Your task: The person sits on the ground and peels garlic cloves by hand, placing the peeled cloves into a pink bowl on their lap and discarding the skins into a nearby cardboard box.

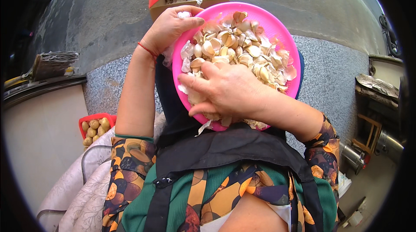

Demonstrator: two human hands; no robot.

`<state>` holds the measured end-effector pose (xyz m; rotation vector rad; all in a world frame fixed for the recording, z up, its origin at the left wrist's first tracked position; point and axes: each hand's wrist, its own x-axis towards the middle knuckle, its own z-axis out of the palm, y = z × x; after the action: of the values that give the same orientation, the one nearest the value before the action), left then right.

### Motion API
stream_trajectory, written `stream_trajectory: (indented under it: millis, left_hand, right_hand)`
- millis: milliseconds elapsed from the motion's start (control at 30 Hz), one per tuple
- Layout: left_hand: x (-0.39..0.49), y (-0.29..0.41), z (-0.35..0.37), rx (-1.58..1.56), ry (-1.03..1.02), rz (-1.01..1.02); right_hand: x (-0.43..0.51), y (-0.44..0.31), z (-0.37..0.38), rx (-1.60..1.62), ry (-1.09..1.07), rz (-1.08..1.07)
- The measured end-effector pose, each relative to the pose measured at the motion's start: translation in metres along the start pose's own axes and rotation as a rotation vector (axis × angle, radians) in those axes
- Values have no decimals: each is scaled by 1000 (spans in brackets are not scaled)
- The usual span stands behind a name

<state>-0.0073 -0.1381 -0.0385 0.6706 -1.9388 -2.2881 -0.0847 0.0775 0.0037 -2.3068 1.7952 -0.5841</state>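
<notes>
A round pink plastic colander [286, 30] rests on my lap, tilted slightly. Garlic cloves [227, 40] fill it, most in their skins, with papery loose peel [276, 56] among them. My left hand [172, 25] grips the colander's rim at the upper left, thumb on top; a small white piece [184, 14] shows by its fingers. Over the garlic at the lower left lies my right hand [227, 89], palm down with its fingers spread. What is under that palm is hidden. Some peel [204, 128] hangs over the near rim.
Beyond the colander stands an open cardboard box [191, 2] with garlic peel inside. A red container of potatoes [96, 128] is at my left, beside a pale patterned cloth [81, 180]. Metal pots [354, 157] and a wooden frame [369, 132] stand on the right.
</notes>
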Motion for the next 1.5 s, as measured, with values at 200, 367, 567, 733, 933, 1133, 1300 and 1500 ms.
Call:
stream_trajectory:
  millis: [200,367,567,733,933,1133,1300,1500]
  left_hand:
    - [1,-3,2,17,46,43]
    - [1,-4,-1,48,42,35]
    - [0,-1,-2,50,15,59]
    - [-8,2,3,105,33,119]
    - [-21,2,8,152,107,130]
    - [-34,-2,7,98,154,146]
    - [-54,-10,-16,25,212,134]
    - [-72,-16,-29,-24,294,152]
  right_hand:
    - [1,-4,16,-208,-20,-53]
    - [-14,38,-10,-23,173,288]
    - [10,36,-12,121,158,306]
    - [35,24,-1,19,87,378]
    - [39,17,14,-73,116,315]
    - [50,31,1,100,-66,413]
    - [51,54,-24,1224,55,817]
    - [55,59,-43,1554,159,859]
